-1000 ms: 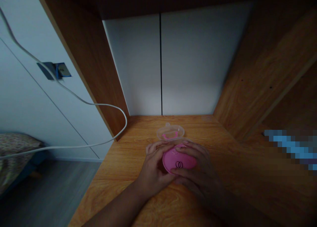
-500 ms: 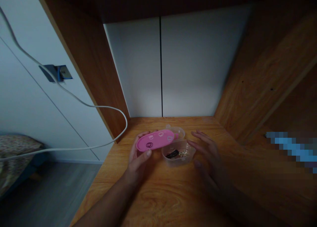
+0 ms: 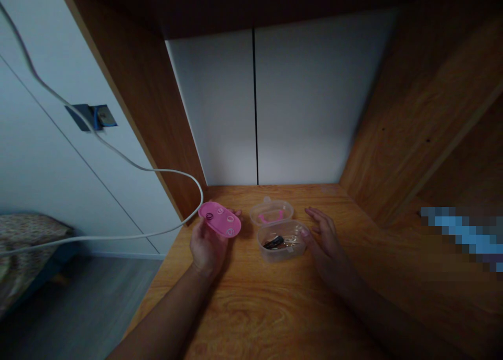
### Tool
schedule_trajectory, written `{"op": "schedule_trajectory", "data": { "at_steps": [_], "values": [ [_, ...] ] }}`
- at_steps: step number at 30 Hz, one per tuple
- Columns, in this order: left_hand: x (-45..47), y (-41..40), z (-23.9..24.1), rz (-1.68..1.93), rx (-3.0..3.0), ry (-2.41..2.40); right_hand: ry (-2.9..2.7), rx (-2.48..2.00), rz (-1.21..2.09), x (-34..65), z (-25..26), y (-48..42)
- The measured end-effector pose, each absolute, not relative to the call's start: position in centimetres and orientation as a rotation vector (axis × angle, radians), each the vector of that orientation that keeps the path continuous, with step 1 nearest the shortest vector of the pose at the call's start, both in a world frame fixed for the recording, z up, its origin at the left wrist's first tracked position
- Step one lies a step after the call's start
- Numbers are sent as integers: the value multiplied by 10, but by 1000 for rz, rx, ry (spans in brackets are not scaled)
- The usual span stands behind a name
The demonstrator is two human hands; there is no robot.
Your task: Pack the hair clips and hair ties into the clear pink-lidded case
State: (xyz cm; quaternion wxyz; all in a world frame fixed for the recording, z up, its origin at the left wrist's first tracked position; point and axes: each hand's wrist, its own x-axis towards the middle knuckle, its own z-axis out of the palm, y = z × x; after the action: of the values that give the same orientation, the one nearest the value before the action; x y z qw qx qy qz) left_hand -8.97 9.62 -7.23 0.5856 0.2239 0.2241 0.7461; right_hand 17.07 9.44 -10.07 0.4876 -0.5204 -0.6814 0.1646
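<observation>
A: What sits around the clear plastic box?

B: We see a pink oval lid to its left, lying across our left hand, fingers cupped beneath it, not pinching.

A: And our right hand?

B: It's right of the box, fingers spread, tips just beside it. With the lid off, we can see the black clip inside.
</observation>
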Motion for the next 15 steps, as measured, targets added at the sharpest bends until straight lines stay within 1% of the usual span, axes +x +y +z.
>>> {"op": "schedule_trajectory", "data": {
  "at_steps": [5,15],
  "values": [
    [-92,102,-72,1734,357,693,-1637,-1257,433,171,-101,94],
    [-92,107,-77,1792,392,812,-1645,-1259,463,172,-104,97]
  ]
}}
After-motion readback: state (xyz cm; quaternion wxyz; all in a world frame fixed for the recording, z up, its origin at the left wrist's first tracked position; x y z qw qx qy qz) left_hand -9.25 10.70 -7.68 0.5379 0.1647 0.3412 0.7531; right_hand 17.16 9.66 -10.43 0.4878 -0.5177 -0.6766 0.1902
